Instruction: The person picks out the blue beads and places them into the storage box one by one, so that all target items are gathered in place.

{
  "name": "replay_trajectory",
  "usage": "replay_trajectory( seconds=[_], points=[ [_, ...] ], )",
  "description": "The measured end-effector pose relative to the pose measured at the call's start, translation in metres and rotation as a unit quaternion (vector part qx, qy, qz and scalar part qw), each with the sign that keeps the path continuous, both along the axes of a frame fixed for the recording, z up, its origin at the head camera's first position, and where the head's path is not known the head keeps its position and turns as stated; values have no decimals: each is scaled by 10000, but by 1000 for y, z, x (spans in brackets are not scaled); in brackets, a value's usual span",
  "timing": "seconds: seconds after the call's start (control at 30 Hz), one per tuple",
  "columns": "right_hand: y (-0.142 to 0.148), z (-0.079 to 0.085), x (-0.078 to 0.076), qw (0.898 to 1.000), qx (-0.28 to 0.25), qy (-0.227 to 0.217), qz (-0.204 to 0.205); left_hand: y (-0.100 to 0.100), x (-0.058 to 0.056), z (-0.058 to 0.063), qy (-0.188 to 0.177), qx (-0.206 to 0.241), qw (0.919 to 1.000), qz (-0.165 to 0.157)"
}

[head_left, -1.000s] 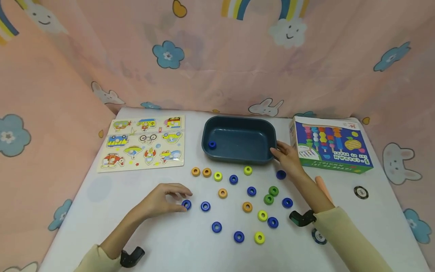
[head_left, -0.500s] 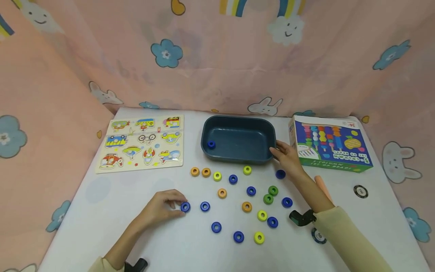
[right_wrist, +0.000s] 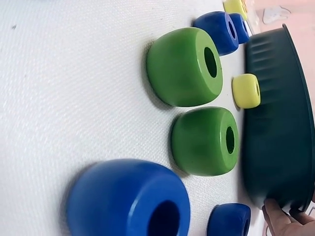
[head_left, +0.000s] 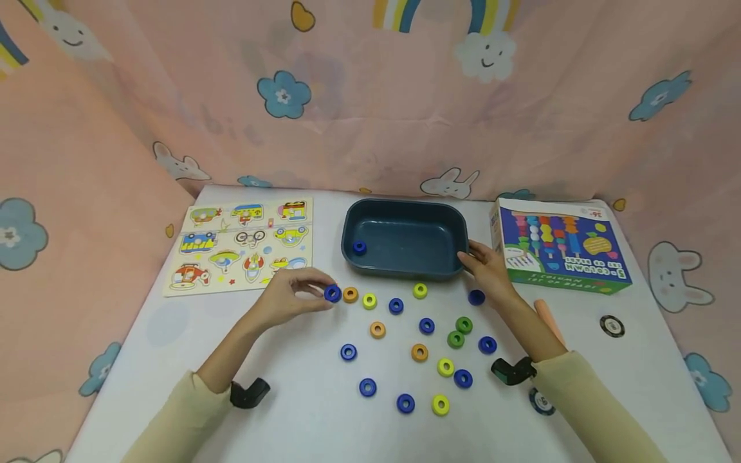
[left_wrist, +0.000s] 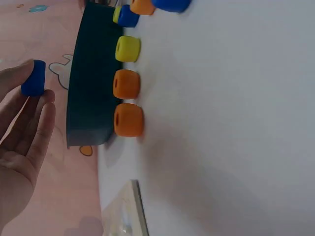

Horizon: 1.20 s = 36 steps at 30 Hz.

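Note:
My left hand (head_left: 289, 297) pinches a blue bead (head_left: 332, 294) between thumb and fingertips. In the left wrist view that blue bead (left_wrist: 33, 81) is held up off the white table, level with the side of the dark teal tray (left_wrist: 93, 73). My right hand (head_left: 491, 269) grips the right end of the tray (head_left: 405, 272), thumb on its rim. One blue bead (head_left: 359, 247) lies inside the tray, at its left. Just right of the held bead sits an orange bead (head_left: 350, 295); the other orange bead beside it is hidden in the head view but visible in the left wrist view (left_wrist: 129, 120).
Several blue, yellow, orange and green beads (head_left: 456, 339) lie scattered before the tray. A picture puzzle board (head_left: 249, 241) lies at the left. At the right are a bead-set box (head_left: 564, 247), an orange stick (head_left: 548, 320) and round black chips (head_left: 612, 326).
My left hand has picked the leftmost blue bead off the table and carried it up and slightly right, towards the tray. The right hand stays on the tray.

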State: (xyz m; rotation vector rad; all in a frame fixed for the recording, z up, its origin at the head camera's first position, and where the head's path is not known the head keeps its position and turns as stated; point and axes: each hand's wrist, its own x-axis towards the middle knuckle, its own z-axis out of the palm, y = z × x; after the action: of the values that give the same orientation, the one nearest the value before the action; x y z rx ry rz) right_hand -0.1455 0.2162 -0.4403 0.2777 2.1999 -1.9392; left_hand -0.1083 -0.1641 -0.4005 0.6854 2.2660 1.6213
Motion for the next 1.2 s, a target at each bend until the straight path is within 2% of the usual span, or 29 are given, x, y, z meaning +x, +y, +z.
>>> replay_trajectory(
  seconds=[0.13,0.27,0.4,0.53,0.67,0.8,0.9,1.0,1.03,1.13,1.2],
  points=[
    [0,-1,0,10000,0,-6,-60,17,-37,-6,414,-86,9991,-3],
    [0,-2,-1,10000,32,-42,-75,37,-68,-6,490,-324,9980,227],
    [0,-1,-2,9999,77,-40,-83,58,-91,-4,455,-394,9970,490],
    [-1,-1,-2,9998,113,-106,-123,73,-108,-4,563,-388,9961,556],
    [-1,-2,-2,9996,195,-167,-150,79,-115,-7,589,-348,9961,565],
    [-2,-1,-2,9994,240,-174,-156,78,-115,-9,529,-212,9970,516],
    [-2,0,-1,9995,229,-162,-170,76,-104,4,416,-232,9976,510],
    [-2,0,-1,9995,226,-155,-172,71,-102,5,342,-266,9975,556],
    [-2,0,0,9995,238,-153,-166,70,-101,4,314,-261,9976,565],
    [-3,0,0,9995,239,-166,-151,64,-105,-10,366,-215,9975,571],
    [-3,0,0,9995,230,-182,-136,61,-99,-10,431,-183,9977,486]
  ],
)
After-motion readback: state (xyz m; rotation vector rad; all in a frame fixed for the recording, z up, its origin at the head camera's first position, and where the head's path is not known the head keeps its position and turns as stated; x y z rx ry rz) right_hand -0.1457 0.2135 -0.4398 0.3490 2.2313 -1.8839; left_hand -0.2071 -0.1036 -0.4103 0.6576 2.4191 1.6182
